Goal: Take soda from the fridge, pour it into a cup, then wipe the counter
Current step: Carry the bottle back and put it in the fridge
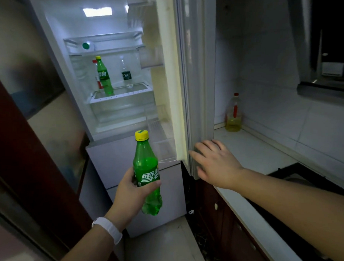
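Observation:
My left hand (pixel 130 192) grips a green soda bottle (pixel 146 166) with a yellow cap, held upright in front of the open fridge (pixel 115 105). My right hand (pixel 213 160) is spread flat with fingers apart against the lower outer edge of the fridge door (pixel 173 75), which stands open to the right. Inside the lit fridge, a second green soda bottle (pixel 104 76) stands on a shelf with a red-labelled bottle partly hidden behind it, and a clear bottle with a dark label (pixel 126 73) stands to its right. No cup is in view.
A white counter (pixel 252 153) runs along the right, with a bottle of yellow oil (pixel 233 114) in its back corner. A dark sink or hob (pixel 297 176) is set into the counter. Dark red cabinets sit below. A dark door frame (pixel 22 155) stands on the left.

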A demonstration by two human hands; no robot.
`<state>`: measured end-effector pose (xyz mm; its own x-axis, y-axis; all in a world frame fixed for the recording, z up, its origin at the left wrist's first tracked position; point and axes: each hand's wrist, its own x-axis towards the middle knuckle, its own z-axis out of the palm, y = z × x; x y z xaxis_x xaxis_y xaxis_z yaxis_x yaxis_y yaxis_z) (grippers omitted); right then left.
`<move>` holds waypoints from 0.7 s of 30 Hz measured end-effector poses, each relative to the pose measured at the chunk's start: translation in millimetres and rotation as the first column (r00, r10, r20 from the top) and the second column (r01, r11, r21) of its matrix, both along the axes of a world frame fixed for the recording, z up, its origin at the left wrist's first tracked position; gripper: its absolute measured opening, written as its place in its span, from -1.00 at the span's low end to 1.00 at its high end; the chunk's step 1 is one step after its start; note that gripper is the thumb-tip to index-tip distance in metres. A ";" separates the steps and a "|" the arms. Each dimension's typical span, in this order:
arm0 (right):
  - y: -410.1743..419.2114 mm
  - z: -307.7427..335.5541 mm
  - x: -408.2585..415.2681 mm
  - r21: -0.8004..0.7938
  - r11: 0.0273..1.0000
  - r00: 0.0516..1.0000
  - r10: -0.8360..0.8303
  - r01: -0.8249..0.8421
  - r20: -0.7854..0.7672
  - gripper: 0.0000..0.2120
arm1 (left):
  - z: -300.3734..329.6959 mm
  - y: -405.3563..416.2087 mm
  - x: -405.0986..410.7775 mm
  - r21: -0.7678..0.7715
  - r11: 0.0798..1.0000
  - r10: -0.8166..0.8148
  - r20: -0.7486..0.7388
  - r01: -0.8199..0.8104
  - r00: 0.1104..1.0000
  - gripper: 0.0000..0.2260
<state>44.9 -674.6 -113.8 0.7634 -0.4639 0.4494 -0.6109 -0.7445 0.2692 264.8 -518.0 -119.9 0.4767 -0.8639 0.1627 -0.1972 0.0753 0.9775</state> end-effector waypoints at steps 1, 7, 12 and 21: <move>-2.1 -0.6 -4.5 0.008 1.000 1.000 -0.012 0.012 0.007 -0.49 | -0.4 -0.9 -2.8 0.003 1.000 -0.005 0.000 0.005 1.000 -0.59; -17.3 -1.4 -30.6 0.040 0.996 0.997 -0.077 0.076 0.019 -0.45 | -2.6 -11.3 -16.5 0.002 1.000 -0.004 -0.011 0.004 1.000 -0.57; -31.6 0.4 -50.7 0.049 0.989 0.991 -0.135 0.136 -0.024 -0.40 | 4.0 -21.3 -29.0 -0.027 1.000 -0.008 -0.057 0.007 0.998 -0.61; -41.7 2.1 -45.6 0.064 0.996 0.993 -0.075 0.069 0.088 -0.47 | 8.7 -42.7 -21.2 -0.029 0.999 -0.022 -0.067 0.020 0.997 -0.61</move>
<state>-0.8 -716.3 -111.7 0.6845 -0.5448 0.4843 -0.6834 -0.7108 0.1662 243.6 -560.7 -111.2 0.4689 -0.8695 0.1552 -0.1290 0.1064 0.9859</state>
